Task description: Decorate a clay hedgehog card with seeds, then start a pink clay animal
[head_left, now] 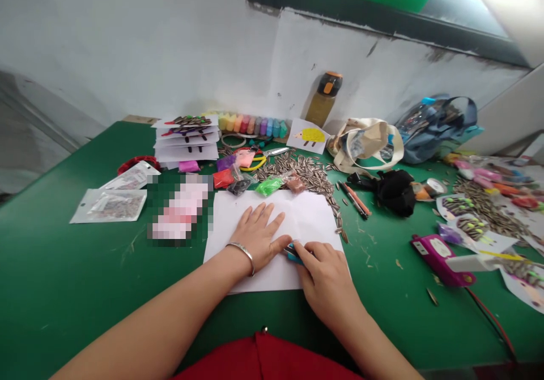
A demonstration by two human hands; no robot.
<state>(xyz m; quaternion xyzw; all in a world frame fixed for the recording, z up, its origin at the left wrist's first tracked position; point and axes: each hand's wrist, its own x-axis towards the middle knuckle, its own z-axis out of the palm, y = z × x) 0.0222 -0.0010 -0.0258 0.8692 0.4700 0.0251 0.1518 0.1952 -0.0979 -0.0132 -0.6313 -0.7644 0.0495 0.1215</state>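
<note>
A white sheet of paper (250, 282) lies on the green table in front of me. My left hand (257, 235) rests flat on it with the fingers spread, its thumb reaching toward the right hand. On the right part of the sheet, my right hand (321, 264) is closed around a small blue and dark hand tool (293, 253). Most of that tool is covered by the fingers, so its exact kind is unclear. Just beyond the sheet are small packets of clay: red (223, 179), green (269, 186) and brown (295, 183).
Sunflower seeds (304, 167) are heaped behind the sheet, near yellow-handled scissors (259, 162). Stacked picture cards (186, 148) and clear packets (111, 205) lie left. Pens (356, 200), a black pouch (395, 193) and a magenta device (442, 258) are right. A bottle (323, 99) stands behind.
</note>
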